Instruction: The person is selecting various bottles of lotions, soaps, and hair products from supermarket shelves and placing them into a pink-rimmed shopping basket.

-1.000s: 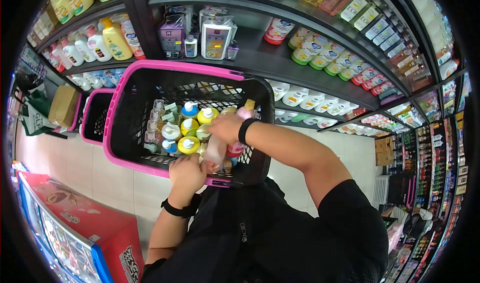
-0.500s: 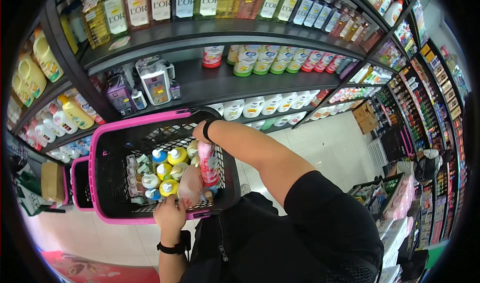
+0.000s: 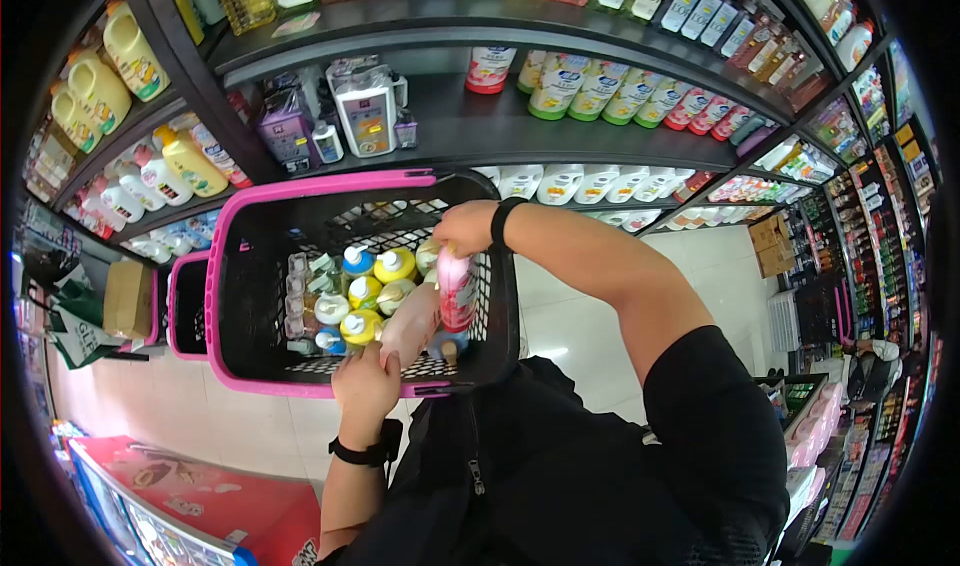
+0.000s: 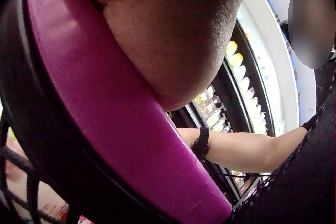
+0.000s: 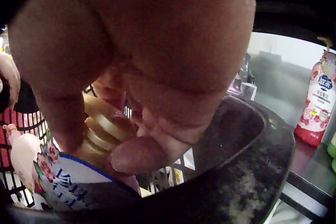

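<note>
In the head view my right hand (image 3: 465, 228) is inside the basket's back right corner, at the top of a pink bottle (image 3: 457, 291) with a red label. The right wrist view shows its thumb and fingers gripping a cream ridged cap (image 5: 102, 129). Over the near pink rim (image 4: 115, 113) lies my left hand (image 3: 367, 381); its fingers hold the end of a pale pink bottle (image 3: 410, 328), which leans across the basket. Beside them stand several pump bottles, including a yellow one (image 3: 361, 325) and a white one (image 3: 332, 309).
The black basket (image 3: 255, 296) has a pink rim. A second basket (image 3: 188, 306) stands to its left. Behind are dark shelves (image 3: 440, 131) with bottles and purple boxes (image 3: 287, 131). A red freezer (image 3: 215, 496) stands at lower left, a cardboard box (image 3: 128, 301) at far left.
My right hand has gone from the cream bottles to the top of the pink bottle, toward the basket's back right corner. The head view has tilted up and partly back. My left hand stays at the rim.
</note>
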### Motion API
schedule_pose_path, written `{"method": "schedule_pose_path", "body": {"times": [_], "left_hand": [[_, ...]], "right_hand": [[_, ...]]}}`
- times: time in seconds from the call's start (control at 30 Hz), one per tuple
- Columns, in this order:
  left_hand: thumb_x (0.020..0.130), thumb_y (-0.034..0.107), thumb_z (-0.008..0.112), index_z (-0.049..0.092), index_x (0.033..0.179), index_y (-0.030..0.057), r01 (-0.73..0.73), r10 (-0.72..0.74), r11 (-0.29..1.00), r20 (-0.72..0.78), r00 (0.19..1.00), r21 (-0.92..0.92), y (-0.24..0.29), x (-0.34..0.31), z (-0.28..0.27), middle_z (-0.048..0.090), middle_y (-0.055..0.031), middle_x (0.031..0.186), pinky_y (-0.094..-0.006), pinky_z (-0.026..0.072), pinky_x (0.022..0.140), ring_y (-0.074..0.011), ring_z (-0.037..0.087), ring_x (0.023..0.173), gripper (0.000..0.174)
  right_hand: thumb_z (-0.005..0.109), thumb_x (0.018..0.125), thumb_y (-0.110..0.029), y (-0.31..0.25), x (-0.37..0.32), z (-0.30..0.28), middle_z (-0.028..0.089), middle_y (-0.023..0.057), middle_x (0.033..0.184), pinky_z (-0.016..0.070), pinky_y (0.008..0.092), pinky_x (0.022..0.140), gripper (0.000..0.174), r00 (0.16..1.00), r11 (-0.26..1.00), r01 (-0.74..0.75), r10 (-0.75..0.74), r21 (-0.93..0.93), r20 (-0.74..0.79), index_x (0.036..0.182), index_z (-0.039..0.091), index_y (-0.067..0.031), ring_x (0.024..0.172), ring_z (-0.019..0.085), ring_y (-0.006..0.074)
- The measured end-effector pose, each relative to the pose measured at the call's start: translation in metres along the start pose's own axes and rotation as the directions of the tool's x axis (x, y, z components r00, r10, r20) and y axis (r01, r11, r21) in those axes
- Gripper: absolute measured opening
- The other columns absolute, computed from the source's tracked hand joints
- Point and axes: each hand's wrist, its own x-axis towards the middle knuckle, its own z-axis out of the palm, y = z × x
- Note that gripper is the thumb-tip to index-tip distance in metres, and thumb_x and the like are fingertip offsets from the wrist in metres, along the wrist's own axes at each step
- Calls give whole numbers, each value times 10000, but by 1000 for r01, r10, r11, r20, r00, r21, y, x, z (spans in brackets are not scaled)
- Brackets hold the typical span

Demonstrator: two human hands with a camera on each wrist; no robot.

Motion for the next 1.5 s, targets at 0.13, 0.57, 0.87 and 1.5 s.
{"method": "schedule_pose_path", "body": {"times": [0.13,0.57,0.87,1.5], "left_hand": [[898,347,619,691,1022,54,-1,0,1000,19,1000,27,2,0,-4,722,-174,888,-480,534,789,-365,692,845,326],[718,159,841,431,1409,-31,-327,242,860,-251,937,-392,19,16,-31,559,-245,1317,-458,460,1029,-417,583,1178,826],[682,121,920,349,1417,-14,-344,24,282,-352,936,-896,54,19,-40,532,-169,1335,-395,497,1011,-230,572,1217,940],[722,141,903,346,1450,-25,-84,532,121,-7,847,-989,246,24,-33,557,-174,1352,-411,501,1049,-266,598,1225,932]], "right_hand": [[736,780,-267,-16,-18,-12,720,179,984,544,501,816,319,998,999,11,-8,40,-64,1026,708,-66,955,688,388],[671,743,-194,-132,-94,-100,653,131,816,542,459,706,184,867,955,239,-290,-174,-405,852,678,-46,787,659,343],[715,802,-265,-190,-132,-167,648,148,828,523,441,675,278,823,968,243,-171,63,-541,929,656,-25,790,651,352],[914,682,-203,-93,-301,23,574,159,1334,440,377,1076,936,649,404,489,423,773,-632,1444,407,-6,1270,560,285]]}}
